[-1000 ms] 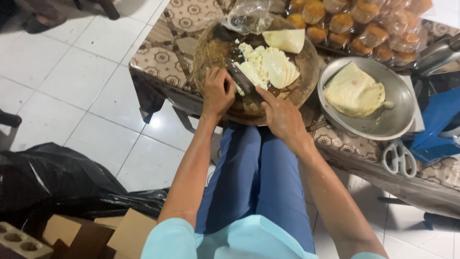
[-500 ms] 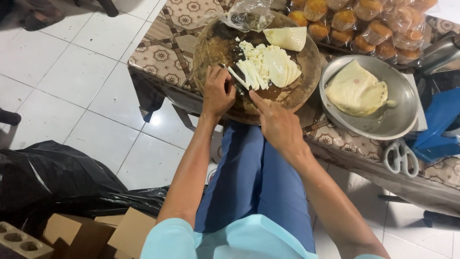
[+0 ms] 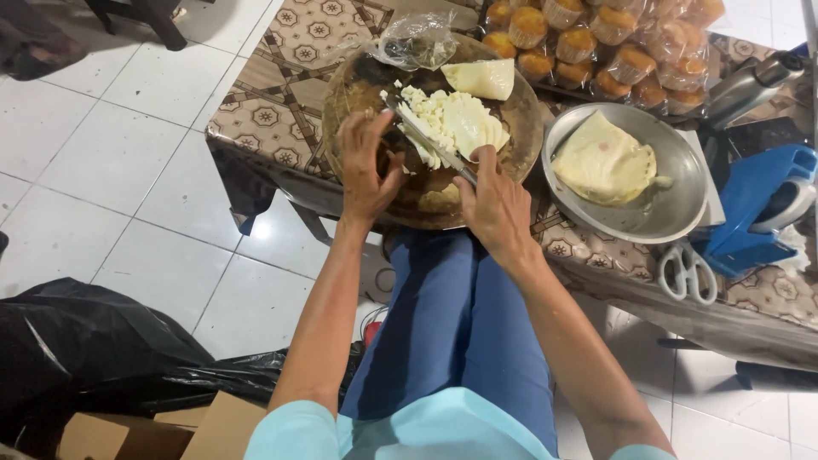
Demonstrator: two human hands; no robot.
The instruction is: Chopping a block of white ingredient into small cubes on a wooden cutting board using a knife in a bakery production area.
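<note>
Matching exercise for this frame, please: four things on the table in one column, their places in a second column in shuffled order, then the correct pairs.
Things:
1. Long steel knife
2. Round shallow metal bowl
3. White-handled scissors
4. Bagged golden muffins

Places:
A. At the table's near edge, beside the blue tool
B. At the far side of the table, behind the round wooden board
C. In the right hand, over the chopped white cheese
D. Right of the board, holding a pale yellow slab

Pairs: 1-C, 2-D, 3-A, 4-B
</note>
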